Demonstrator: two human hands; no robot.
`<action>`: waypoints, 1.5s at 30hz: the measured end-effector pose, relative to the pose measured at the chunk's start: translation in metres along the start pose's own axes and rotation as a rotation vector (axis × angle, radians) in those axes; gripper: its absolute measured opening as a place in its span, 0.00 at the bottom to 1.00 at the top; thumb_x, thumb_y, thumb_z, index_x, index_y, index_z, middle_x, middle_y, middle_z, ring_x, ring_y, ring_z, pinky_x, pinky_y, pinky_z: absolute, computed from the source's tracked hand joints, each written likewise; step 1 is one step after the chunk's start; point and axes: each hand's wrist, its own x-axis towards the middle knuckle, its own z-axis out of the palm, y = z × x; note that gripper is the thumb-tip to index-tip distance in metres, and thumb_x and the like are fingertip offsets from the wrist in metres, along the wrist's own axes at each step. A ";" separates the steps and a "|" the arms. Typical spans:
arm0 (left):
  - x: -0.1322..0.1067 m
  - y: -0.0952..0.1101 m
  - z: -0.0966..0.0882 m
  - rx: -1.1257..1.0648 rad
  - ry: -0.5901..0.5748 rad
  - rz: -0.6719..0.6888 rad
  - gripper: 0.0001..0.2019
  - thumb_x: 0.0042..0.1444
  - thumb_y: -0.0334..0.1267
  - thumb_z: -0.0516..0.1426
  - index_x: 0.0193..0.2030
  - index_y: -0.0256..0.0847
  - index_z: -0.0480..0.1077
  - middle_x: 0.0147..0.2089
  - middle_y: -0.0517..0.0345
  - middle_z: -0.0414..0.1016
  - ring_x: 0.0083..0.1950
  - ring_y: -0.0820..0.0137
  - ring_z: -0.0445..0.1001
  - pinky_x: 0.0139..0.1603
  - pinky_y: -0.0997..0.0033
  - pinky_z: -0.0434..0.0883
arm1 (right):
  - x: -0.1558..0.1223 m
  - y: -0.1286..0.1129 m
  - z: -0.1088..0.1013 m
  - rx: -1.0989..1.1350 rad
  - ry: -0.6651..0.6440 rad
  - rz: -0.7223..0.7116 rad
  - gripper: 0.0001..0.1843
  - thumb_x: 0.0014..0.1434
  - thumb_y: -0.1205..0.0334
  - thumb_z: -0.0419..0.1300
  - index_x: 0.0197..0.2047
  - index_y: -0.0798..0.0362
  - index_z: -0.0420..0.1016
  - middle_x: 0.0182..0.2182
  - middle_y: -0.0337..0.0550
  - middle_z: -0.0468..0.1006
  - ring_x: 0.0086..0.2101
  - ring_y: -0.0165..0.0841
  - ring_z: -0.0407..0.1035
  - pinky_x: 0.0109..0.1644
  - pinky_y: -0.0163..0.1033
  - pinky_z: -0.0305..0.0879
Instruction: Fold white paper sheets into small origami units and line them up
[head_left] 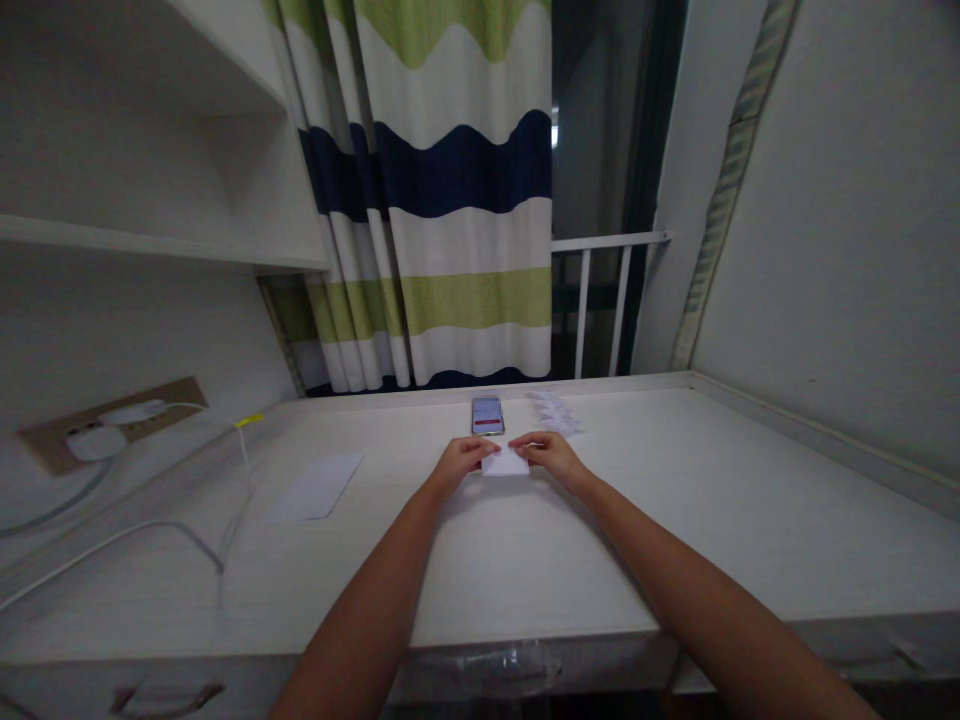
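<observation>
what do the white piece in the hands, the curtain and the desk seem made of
White piece: probably matte paper; it looks thin, plain and straight-edged.
Curtain: fabric, matte-looking, with soft hanging folds and no shine.
Desk: perhaps wood or wood-effect board with a smooth white finish; faint streaks suggest grain, but I can't tell which.

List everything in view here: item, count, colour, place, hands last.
Desk: one, white, foreground
Paper piece: one, white, desk centre
Phone: one, dark-rimmed, screen lit, beyond the paper piece
Folded papers: several, exact count unclear, white, right of phone
Flat paper: at least one, white, desk's left
Socket panel: one, brown, left wall
Plugs: two, white, on panel
Cables: several, pale, left
Yellow tag: one, left
Shelving: one unit, white, upper left
Curtain: one, white-green-navy, behind desk
Railing: one, white, right of curtain
Left hand: one, bare, paper piece's left
Right hand: one, bare, its right
</observation>
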 end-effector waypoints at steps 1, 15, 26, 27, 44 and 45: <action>0.000 0.000 0.001 0.034 -0.001 -0.004 0.13 0.36 0.39 0.60 0.29 0.33 0.72 0.29 0.54 0.72 0.31 0.72 0.68 0.33 0.74 0.64 | 0.000 0.000 0.000 -0.001 -0.001 -0.005 0.12 0.38 0.62 0.62 0.30 0.57 0.75 0.23 0.39 0.74 0.25 0.27 0.65 0.32 0.35 0.62; 0.005 -0.007 -0.002 0.343 -0.025 0.038 0.14 0.37 0.43 0.59 0.24 0.31 0.69 0.19 0.61 0.64 0.20 0.78 0.61 0.21 0.77 0.56 | 0.002 -0.001 0.005 0.059 0.033 0.066 0.15 0.36 0.54 0.64 0.25 0.58 0.74 0.19 0.38 0.71 0.22 0.26 0.64 0.28 0.34 0.62; 0.005 -0.008 -0.003 0.271 -0.023 -0.001 0.16 0.35 0.43 0.61 0.28 0.31 0.71 0.21 0.60 0.66 0.22 0.77 0.62 0.23 0.77 0.56 | 0.001 -0.003 0.005 0.132 0.052 0.076 0.15 0.37 0.53 0.63 0.24 0.57 0.74 0.19 0.39 0.73 0.21 0.26 0.66 0.28 0.34 0.62; 0.005 -0.007 -0.003 0.246 -0.024 -0.006 0.16 0.34 0.43 0.61 0.28 0.31 0.71 0.21 0.59 0.67 0.22 0.77 0.62 0.23 0.77 0.57 | 0.000 -0.004 0.004 0.152 0.045 0.072 0.15 0.38 0.53 0.62 0.26 0.57 0.75 0.21 0.40 0.74 0.22 0.27 0.66 0.28 0.34 0.62; -0.001 0.000 -0.003 0.340 -0.082 -0.035 0.14 0.36 0.43 0.59 0.26 0.31 0.69 0.19 0.62 0.63 0.20 0.78 0.59 0.21 0.77 0.54 | 0.002 -0.001 -0.005 -0.085 -0.014 -0.024 0.13 0.36 0.58 0.63 0.26 0.58 0.74 0.19 0.39 0.73 0.21 0.27 0.66 0.26 0.34 0.63; -0.001 0.000 -0.004 0.366 -0.088 -0.036 0.14 0.36 0.43 0.59 0.25 0.31 0.69 0.18 0.62 0.63 0.20 0.78 0.59 0.21 0.77 0.54 | 0.002 0.000 -0.005 -0.116 -0.023 -0.037 0.13 0.36 0.58 0.63 0.26 0.58 0.74 0.18 0.39 0.73 0.20 0.27 0.66 0.26 0.34 0.62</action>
